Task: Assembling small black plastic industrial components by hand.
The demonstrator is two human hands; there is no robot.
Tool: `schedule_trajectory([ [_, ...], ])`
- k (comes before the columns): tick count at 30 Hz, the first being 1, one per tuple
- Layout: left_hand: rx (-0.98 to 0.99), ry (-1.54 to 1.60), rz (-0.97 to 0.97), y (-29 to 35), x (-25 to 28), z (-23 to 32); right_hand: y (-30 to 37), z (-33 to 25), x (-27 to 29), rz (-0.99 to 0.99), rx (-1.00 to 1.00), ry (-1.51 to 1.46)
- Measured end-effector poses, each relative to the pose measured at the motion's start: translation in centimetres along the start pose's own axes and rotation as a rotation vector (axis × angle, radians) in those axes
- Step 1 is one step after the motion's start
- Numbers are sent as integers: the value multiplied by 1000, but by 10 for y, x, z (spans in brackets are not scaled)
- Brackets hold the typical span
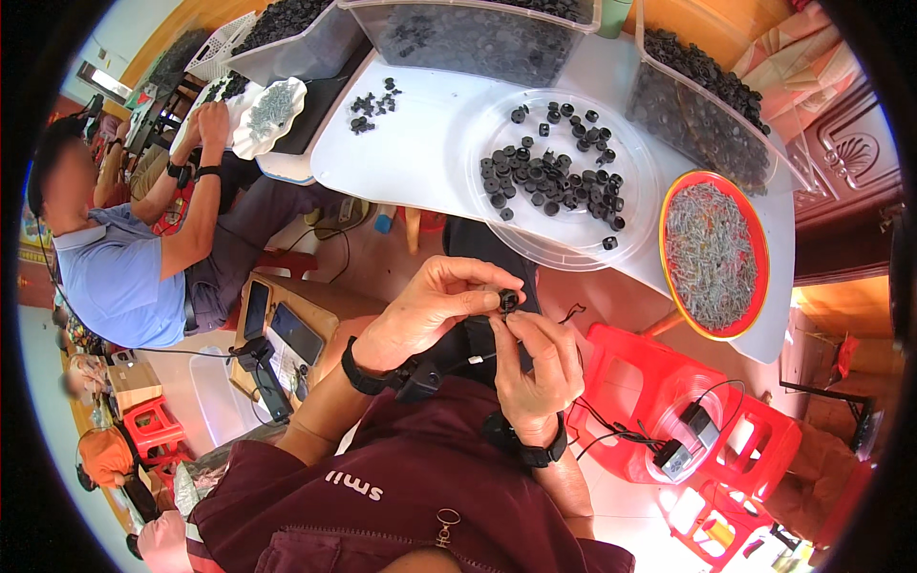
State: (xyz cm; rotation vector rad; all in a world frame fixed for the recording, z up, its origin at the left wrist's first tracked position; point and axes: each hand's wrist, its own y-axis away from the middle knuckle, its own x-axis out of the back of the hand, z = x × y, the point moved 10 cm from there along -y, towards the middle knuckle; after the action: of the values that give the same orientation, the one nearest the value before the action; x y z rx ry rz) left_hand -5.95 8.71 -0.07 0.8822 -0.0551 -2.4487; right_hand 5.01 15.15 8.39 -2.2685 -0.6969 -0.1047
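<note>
Beyond both hands: 1 white counter (420, 143). On it: 1 middle bin (478, 43) and 1 right bin (702, 138), both clear, heaped with black pieces (707, 62); 1 round clear tray (632, 148), loose black caps (540, 177) inside; 1 red bowl (762, 250), full of slender metal pins (712, 253). Short of the counter: left hand (425, 310), grip narrow, pinching 1 black part (508, 301); right hand (540, 368), grip narrow, contents indistinguishable. Smallest: that black part, between both hands, right fingertips just below it; long axis too small to tell.

black part (508, 301), white table (430, 148), yellow-rimmed red bowl (761, 250)
</note>
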Motion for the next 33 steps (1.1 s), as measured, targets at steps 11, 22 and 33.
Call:
schedule_trajectory([
  [11,-46,-68,15,0,2,1,1,-2,0,-23,19,46],
  [22,-85,-134,-5,0,-4,8,2,-2,-1,-29,5,60],
  [33,-71,-242,-17,2,-5,14,3,13,1,-24,-111,-41],
])
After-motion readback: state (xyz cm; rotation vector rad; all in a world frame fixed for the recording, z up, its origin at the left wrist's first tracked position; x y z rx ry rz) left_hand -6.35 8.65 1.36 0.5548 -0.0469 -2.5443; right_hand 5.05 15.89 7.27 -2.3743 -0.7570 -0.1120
